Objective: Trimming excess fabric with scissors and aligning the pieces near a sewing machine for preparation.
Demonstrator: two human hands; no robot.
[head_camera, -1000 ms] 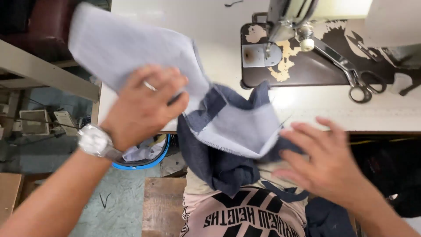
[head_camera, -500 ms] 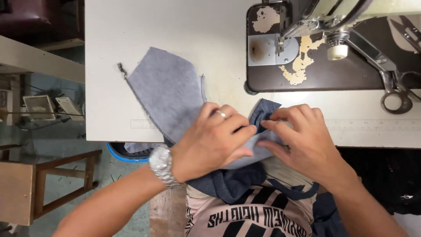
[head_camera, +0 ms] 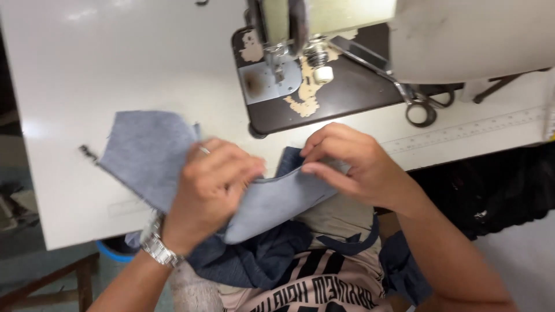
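Observation:
My left hand [head_camera: 211, 190], with a ring and a metal wristwatch, grips a piece of grey-blue denim fabric [head_camera: 147, 156] that lies over the near edge of the white sewing table [head_camera: 115, 69]. My right hand [head_camera: 352, 167] pinches the same fabric at its folded edge, just right of the left hand. A darker blue part of the fabric [head_camera: 254, 260] hangs down into my lap. The sewing machine [head_camera: 324, 23] with its presser foot over the dark base plate [head_camera: 347, 92] stands just beyond my hands.
A pair of scissors [head_camera: 425, 107] lies on the table right of the machine base. A ruler strip [head_camera: 462, 130] runs along the table's front edge. A blue bucket rim [head_camera: 115, 251] and a wooden stool [head_camera: 52, 283] sit on the floor at the lower left.
The fabric came down from mid-air onto the table edge. Both hands have closed on it and moved together toward the sewing machine.

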